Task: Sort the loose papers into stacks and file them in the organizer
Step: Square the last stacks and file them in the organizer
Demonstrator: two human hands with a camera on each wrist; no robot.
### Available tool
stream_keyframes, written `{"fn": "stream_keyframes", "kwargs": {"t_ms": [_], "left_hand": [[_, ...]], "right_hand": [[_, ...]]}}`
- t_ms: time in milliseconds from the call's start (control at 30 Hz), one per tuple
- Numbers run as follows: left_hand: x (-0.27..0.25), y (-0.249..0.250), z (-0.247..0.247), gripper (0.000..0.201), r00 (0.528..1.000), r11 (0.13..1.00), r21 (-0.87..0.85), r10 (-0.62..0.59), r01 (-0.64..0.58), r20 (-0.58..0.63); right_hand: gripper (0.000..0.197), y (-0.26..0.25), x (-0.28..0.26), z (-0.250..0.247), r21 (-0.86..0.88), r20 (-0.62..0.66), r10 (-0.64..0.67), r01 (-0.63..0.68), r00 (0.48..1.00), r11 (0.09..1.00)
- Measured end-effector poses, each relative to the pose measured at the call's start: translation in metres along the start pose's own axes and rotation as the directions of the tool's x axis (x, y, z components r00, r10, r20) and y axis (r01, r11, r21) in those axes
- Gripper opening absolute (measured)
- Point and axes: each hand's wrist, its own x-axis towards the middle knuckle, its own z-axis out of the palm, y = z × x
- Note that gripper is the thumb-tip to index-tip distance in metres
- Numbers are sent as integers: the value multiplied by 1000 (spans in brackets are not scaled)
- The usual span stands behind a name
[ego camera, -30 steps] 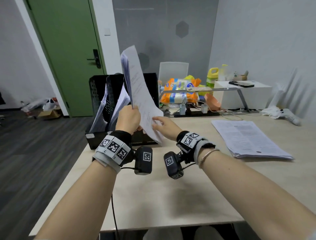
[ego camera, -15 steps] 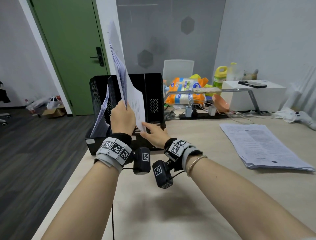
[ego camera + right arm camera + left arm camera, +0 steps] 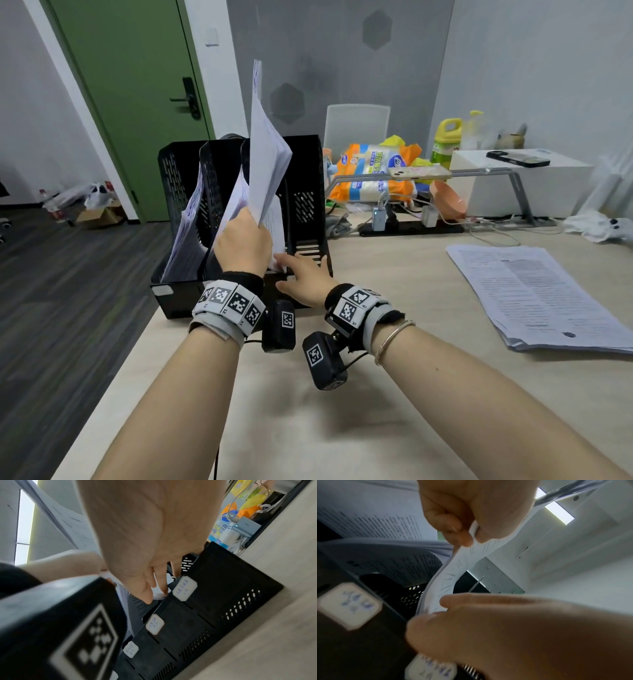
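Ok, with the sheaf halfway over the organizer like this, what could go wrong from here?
1. The left hand grips the paper stack only at its bottom corner; the tall sheets fan apart at the top and may flop or slip.
2. The right hand steadies the lower edge with straight fingers only, so pages could snag on a divider of the organizer or enter a slot already holding papers.
3. Pushing down might shift the organizer toward the table edge.

Thin printed paper in that sheaf [image 3: 265, 161], flexing and curling. The organizer [image 3: 305, 192] is matt black, perforated, looks like plastic, with glossy white labels [image 3: 184, 589] on its front. Pale wood-grain worktop [image 3: 394, 428], smooth and matt. Flat paper stack [image 3: 534, 294] lying there.
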Motion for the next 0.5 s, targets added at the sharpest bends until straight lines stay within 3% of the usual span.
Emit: {"fn": "stream_keyframes", "kwargs": {"t_ms": [333,500], "left_hand": [[-1,-17,43,23,987,997,73,-9,-2,161],[-2,-23,50,33,980,995,91,-53,37,191]], "right_hand": [[41,9,-7,-2,-13,-129,-131,130,983,991],[40,20,-12,-4,130,-143,-126,145,982,981]]}}
